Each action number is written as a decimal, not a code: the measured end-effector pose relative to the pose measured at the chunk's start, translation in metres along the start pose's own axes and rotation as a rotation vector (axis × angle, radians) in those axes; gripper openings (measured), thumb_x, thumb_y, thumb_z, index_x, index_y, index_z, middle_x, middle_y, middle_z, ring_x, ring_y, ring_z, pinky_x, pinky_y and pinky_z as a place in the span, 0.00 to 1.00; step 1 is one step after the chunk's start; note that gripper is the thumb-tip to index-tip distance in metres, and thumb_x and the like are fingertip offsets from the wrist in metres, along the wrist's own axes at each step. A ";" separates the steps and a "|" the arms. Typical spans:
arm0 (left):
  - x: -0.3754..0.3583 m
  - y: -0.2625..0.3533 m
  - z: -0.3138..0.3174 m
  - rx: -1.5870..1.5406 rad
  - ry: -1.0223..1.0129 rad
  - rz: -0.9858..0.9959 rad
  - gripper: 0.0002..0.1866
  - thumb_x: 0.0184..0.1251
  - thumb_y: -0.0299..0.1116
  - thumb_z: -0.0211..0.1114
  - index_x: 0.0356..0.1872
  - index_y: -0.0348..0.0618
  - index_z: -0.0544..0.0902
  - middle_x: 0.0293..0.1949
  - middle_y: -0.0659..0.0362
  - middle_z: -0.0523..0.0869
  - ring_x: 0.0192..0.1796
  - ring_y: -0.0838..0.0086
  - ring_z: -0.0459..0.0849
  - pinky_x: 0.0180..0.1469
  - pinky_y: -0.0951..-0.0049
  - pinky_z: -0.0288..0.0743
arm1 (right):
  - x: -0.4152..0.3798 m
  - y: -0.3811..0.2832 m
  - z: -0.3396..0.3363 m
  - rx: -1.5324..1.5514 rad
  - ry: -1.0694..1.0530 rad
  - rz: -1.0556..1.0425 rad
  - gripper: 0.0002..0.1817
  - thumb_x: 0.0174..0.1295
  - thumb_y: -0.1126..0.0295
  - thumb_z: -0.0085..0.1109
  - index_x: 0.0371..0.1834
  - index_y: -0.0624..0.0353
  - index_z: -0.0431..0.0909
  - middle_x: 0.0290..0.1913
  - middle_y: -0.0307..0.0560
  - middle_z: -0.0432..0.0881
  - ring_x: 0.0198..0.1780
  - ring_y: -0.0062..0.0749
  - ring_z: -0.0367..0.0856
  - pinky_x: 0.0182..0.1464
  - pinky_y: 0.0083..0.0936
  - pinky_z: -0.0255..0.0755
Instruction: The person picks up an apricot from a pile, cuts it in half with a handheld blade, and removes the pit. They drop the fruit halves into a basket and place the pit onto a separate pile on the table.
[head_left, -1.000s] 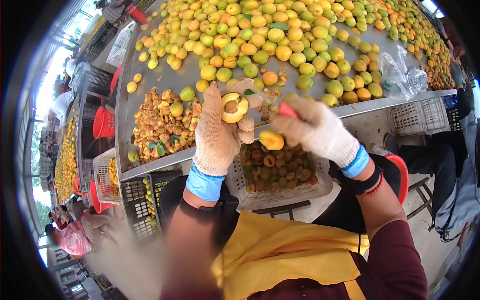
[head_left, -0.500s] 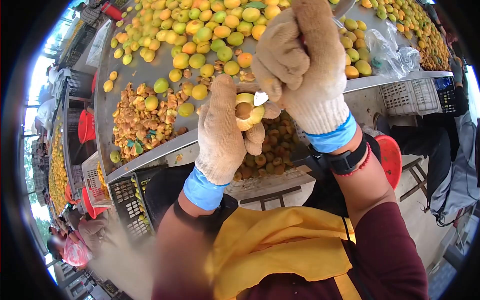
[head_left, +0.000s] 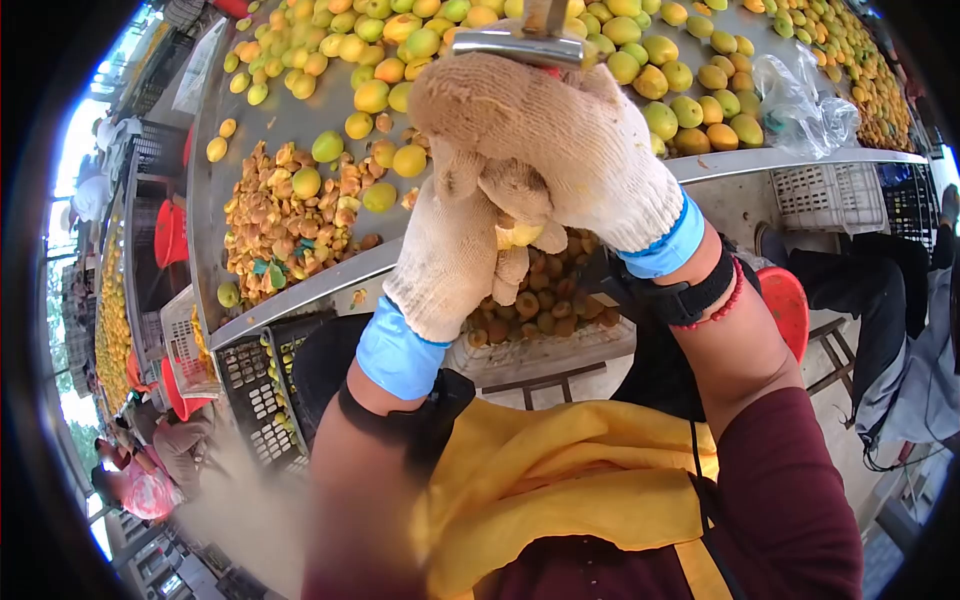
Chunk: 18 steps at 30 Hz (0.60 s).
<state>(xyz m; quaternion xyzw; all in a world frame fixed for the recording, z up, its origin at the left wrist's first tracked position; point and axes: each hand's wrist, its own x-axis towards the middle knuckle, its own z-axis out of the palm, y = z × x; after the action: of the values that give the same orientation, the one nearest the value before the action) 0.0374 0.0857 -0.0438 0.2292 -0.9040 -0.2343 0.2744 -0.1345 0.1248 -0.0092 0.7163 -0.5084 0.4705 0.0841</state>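
My left hand, in a stained knit glove, is closed around a yellow apricot-like fruit, of which only a small patch shows. Against it presses my gloved right hand, its fingers curled over the top of the fruit. A metal tool with a shiny crossbar sticks up out of the right fist; its lower end is hidden. Just left of the hands, a heap of brownish cut fruit pieces lies on the metal table. Whole green and yellow fruits spread behind them.
Below the hands stands a pale crate holding pitted-looking fruit. A black crate is at lower left, and a red stool at right. A clear plastic bag lies near the table's edge. Another person's legs show at far right.
My right hand has come down and left onto the fruit, covering its hollow centre and the tool's tip. The tool's crossbar has tilted into view above the fist.
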 end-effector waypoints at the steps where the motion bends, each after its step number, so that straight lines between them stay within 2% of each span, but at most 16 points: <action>1: -0.003 -0.001 0.000 0.004 -0.028 -0.027 0.15 0.74 0.34 0.59 0.57 0.41 0.82 0.44 0.54 0.88 0.38 0.64 0.84 0.41 0.64 0.74 | 0.001 0.000 0.003 -0.029 0.022 -0.037 0.23 0.55 0.66 0.75 0.56 0.46 0.88 0.49 0.52 0.86 0.47 0.43 0.88 0.49 0.30 0.84; 2: -0.004 -0.002 -0.002 0.012 -0.051 -0.050 0.16 0.71 0.32 0.61 0.58 0.41 0.82 0.46 0.54 0.88 0.43 0.63 0.84 0.46 0.62 0.75 | 0.004 -0.004 0.005 -0.026 0.026 -0.044 0.23 0.55 0.66 0.75 0.56 0.46 0.88 0.49 0.52 0.86 0.47 0.43 0.88 0.49 0.30 0.84; 4: 0.004 -0.010 -0.008 0.046 -0.076 -0.079 0.20 0.66 0.28 0.66 0.59 0.41 0.83 0.51 0.54 0.89 0.51 0.60 0.86 0.56 0.59 0.78 | 0.019 -0.023 0.006 0.596 -0.014 0.283 0.14 0.61 0.63 0.75 0.46 0.56 0.89 0.33 0.45 0.86 0.34 0.31 0.86 0.39 0.24 0.79; 5: 0.010 -0.015 -0.011 0.062 -0.084 -0.089 0.22 0.63 0.26 0.69 0.60 0.41 0.83 0.53 0.54 0.89 0.55 0.59 0.87 0.62 0.57 0.79 | 0.025 -0.029 0.005 0.903 -0.044 0.439 0.14 0.64 0.61 0.75 0.41 0.61 0.89 0.25 0.42 0.86 0.28 0.25 0.85 0.34 0.21 0.77; 6: 0.011 -0.025 -0.007 0.073 -0.065 -0.072 0.22 0.63 0.26 0.69 0.60 0.41 0.83 0.53 0.54 0.89 0.55 0.59 0.87 0.62 0.57 0.79 | 0.029 -0.029 0.004 0.693 -0.001 0.261 0.14 0.64 0.60 0.75 0.40 0.61 0.89 0.25 0.41 0.86 0.29 0.23 0.85 0.33 0.22 0.77; 7: 0.009 -0.040 0.003 0.073 -0.043 0.054 0.18 0.70 0.31 0.63 0.59 0.39 0.81 0.50 0.51 0.89 0.48 0.59 0.88 0.49 0.59 0.79 | 0.031 -0.029 0.002 0.477 0.044 0.089 0.15 0.64 0.59 0.76 0.39 0.60 0.89 0.26 0.41 0.86 0.30 0.22 0.85 0.32 0.23 0.76; 8: 0.006 -0.054 0.014 0.072 -0.024 0.179 0.15 0.78 0.35 0.57 0.58 0.38 0.79 0.47 0.49 0.89 0.41 0.60 0.89 0.37 0.61 0.79 | 0.039 -0.031 -0.011 0.695 -0.269 0.414 0.14 0.62 0.62 0.77 0.43 0.59 0.89 0.31 0.40 0.88 0.31 0.23 0.86 0.33 0.23 0.77; 9: 0.006 -0.059 0.019 0.069 -0.010 0.301 0.16 0.85 0.40 0.51 0.56 0.36 0.77 0.44 0.47 0.89 0.34 0.60 0.90 0.25 0.64 0.79 | 0.039 -0.026 -0.009 0.683 -0.262 0.403 0.14 0.62 0.62 0.77 0.43 0.59 0.89 0.31 0.40 0.88 0.31 0.23 0.86 0.33 0.23 0.77; 10: 0.014 -0.043 0.004 0.069 -0.005 0.314 0.16 0.85 0.40 0.51 0.56 0.36 0.77 0.44 0.47 0.89 0.34 0.60 0.90 0.25 0.64 0.79 | 0.031 -0.017 -0.001 0.377 -0.112 0.227 0.15 0.64 0.65 0.74 0.49 0.60 0.87 0.35 0.42 0.89 0.32 0.25 0.87 0.33 0.24 0.79; 12: 0.032 0.001 -0.035 -0.621 -0.315 -0.688 0.14 0.80 0.35 0.56 0.57 0.38 0.77 0.47 0.52 0.90 0.45 0.60 0.92 0.41 0.60 0.85 | 0.015 -0.001 0.017 -0.230 0.177 -0.121 0.21 0.66 0.73 0.68 0.62 0.63 0.82 0.42 0.46 0.89 0.34 0.28 0.89 0.34 0.24 0.81; 13: 0.031 -0.001 -0.033 -0.622 -0.315 -0.681 0.14 0.80 0.35 0.56 0.57 0.38 0.77 0.47 0.52 0.90 0.45 0.60 0.92 0.41 0.60 0.85 | 0.011 0.003 0.023 -0.236 0.178 -0.124 0.21 0.66 0.73 0.68 0.62 0.63 0.82 0.42 0.46 0.89 0.34 0.28 0.89 0.34 0.24 0.81; 16: 0.028 -0.021 -0.016 0.124 -0.026 0.088 0.14 0.74 0.29 0.62 0.57 0.38 0.79 0.46 0.52 0.91 0.45 0.63 0.93 0.41 0.67 0.85 | 0.006 0.005 0.038 1.897 0.125 0.663 0.19 0.75 0.66 0.58 0.66 0.58 0.80 0.53 0.49 0.87 0.40 0.36 0.85 0.40 0.29 0.79; 17: 0.025 -0.029 -0.007 0.123 -0.026 0.090 0.14 0.74 0.29 0.62 0.57 0.38 0.79 0.46 0.52 0.91 0.45 0.63 0.93 0.41 0.67 0.85 | 0.008 0.004 0.042 1.894 0.126 0.662 0.19 0.75 0.66 0.58 0.66 0.58 0.80 0.53 0.49 0.87 0.40 0.36 0.85 0.40 0.29 0.79; 18: 0.029 -0.031 -0.002 -0.269 0.037 -0.184 0.14 0.74 0.28 0.62 0.57 0.38 0.80 0.45 0.52 0.91 0.44 0.63 0.92 0.42 0.67 0.85 | 0.012 0.003 0.048 1.762 0.184 0.710 0.18 0.74 0.67 0.59 0.65 0.60 0.80 0.48 0.47 0.87 0.37 0.31 0.85 0.34 0.26 0.77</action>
<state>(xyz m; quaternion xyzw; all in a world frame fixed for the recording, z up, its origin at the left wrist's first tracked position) 0.0261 0.0455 -0.0482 0.2768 -0.8344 -0.3730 0.2967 -0.1088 0.0872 -0.0274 0.2860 -0.1504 0.7367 -0.5940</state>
